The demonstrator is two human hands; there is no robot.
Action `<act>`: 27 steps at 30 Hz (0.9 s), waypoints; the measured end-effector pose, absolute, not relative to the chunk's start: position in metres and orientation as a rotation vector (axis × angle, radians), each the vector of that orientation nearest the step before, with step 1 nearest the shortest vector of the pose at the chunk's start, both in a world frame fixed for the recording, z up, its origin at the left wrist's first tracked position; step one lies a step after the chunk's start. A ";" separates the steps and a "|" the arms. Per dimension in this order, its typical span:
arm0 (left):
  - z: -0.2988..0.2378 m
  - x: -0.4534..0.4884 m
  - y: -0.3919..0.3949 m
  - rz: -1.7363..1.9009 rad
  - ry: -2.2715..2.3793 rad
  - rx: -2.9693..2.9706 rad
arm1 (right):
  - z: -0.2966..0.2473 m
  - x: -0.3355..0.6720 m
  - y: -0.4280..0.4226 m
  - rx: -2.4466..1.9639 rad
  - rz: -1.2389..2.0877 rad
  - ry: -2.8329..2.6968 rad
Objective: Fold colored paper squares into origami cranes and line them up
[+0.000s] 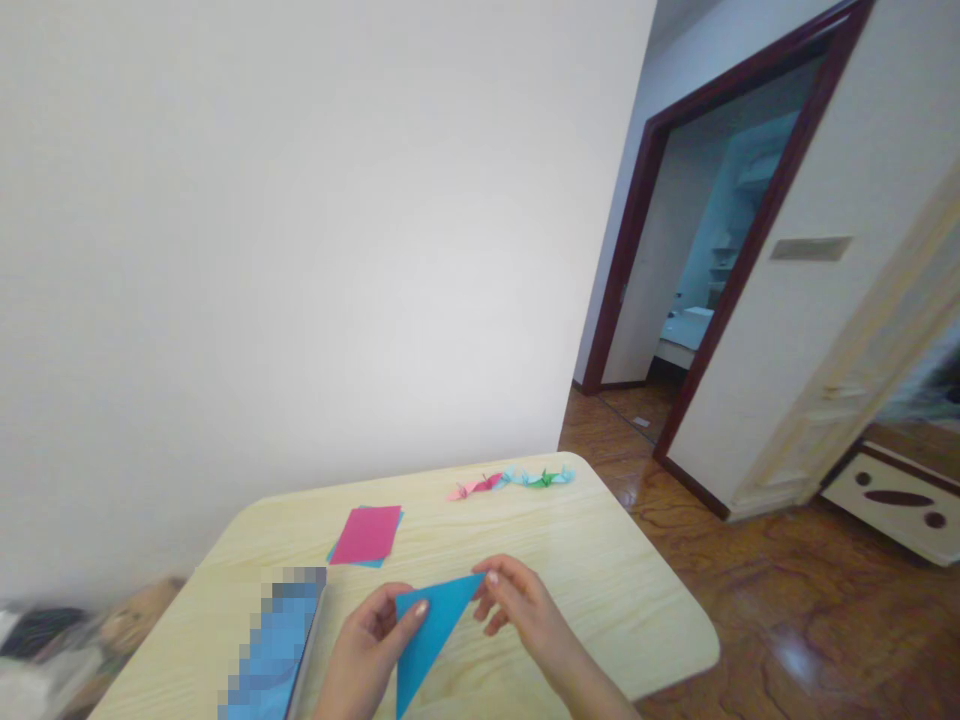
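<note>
A blue paper triangle (pixel 431 630), folded from a square, hangs just above the table with its point downward. My left hand (pixel 367 650) pinches its upper left corner between thumb and fingers. My right hand (pixel 521 610) grips its upper right corner. Farther up the table lies a magenta paper sheet (pixel 366 535) on top of a blue sheet (pixel 352 563). Behind them, a pink origami crane (pixel 476 487), a pale blue origami crane (pixel 510 477) and a green origami crane (pixel 544 479) stand in a row.
The light wood table (pixel 600 570) has rounded corners and stands against a white wall (pixel 300 250). A pixelated blue object (pixel 274 640) lies at its left. A polished wooden floor (pixel 720 600) lies to the right, beyond which stands a dark-framed doorway (pixel 645 250).
</note>
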State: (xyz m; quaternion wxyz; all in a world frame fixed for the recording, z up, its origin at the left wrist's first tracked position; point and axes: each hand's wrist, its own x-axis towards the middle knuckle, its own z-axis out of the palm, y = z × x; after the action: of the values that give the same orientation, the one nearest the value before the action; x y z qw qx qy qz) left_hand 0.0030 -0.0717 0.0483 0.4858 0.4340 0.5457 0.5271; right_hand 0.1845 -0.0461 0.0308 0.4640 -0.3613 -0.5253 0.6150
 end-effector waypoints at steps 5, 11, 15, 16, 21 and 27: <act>0.045 0.007 -0.068 1.296 1.246 1.044 | 0.020 0.161 -0.053 -0.785 1.579 -1.226; 0.041 0.006 -0.071 1.258 1.225 1.090 | 0.023 0.158 -0.048 -0.857 1.475 -1.153; 0.042 0.008 -0.072 1.262 1.215 1.066 | 0.020 0.162 -0.046 -0.891 1.393 -1.141; 0.042 0.009 -0.071 1.262 1.202 1.053 | 0.020 0.163 -0.046 -0.866 1.377 -1.161; 0.035 0.011 -0.067 1.275 1.132 0.927 | 0.031 0.172 -0.049 -0.680 0.996 -1.492; 0.031 0.011 -0.066 1.286 1.099 0.842 | 0.044 0.183 -0.052 -0.665 0.753 -1.872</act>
State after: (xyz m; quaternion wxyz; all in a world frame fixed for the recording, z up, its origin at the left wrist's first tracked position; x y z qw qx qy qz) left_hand 0.0110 -0.0665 0.0314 0.5861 0.3610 0.4712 0.5515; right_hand 0.1835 -0.0522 0.0444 0.4871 -0.2734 -0.7696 0.3094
